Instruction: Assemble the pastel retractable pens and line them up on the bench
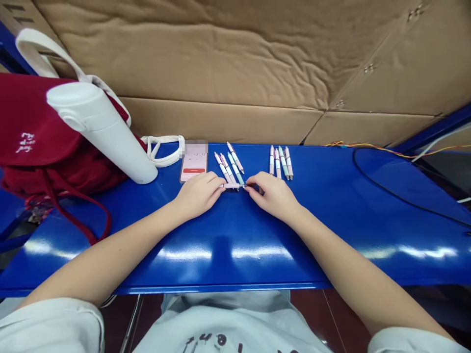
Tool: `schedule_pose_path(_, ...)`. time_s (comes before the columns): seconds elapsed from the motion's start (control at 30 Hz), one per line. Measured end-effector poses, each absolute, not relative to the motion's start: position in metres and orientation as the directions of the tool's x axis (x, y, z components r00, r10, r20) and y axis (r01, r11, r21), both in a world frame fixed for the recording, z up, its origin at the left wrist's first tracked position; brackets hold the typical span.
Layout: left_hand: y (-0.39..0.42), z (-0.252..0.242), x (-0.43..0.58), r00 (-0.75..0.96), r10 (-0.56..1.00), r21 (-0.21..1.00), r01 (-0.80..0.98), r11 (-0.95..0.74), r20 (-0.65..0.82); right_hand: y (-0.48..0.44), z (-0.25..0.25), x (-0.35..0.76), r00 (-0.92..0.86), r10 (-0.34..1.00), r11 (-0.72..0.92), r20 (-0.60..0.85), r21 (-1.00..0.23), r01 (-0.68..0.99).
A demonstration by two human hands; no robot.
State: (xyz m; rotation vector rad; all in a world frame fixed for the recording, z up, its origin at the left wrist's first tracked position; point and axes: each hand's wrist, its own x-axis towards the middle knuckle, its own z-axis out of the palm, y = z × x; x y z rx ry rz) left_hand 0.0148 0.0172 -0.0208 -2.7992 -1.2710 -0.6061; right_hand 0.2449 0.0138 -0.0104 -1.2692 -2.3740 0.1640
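Bright, even overhead light throws long white glare streaks across the glossy blue tabletop (186, 253), with only faint shadows; wide-angle distortion bends the frame's edges, curving the tan corrugated cardboard sheets (206, 54) behind.

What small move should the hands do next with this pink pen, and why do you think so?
Probably lay the pink pen down beside the slanted group of pens. The left hand holds it level, the right hand's fingertips are at its end, and those similar pens lie just behind it, so little travel seems needed.
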Motion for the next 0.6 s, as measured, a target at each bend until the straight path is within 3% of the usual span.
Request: schedule_pose_path(0.6, 0.0145, -0.0236, 0.0161, 0.64, 0.684, 0.106, 0.698, -0.708, 0.351, 0.012, -0.0164, 0.2405, -0.546, 0.753, 0.658, 0.368, -0.388, 0.646)
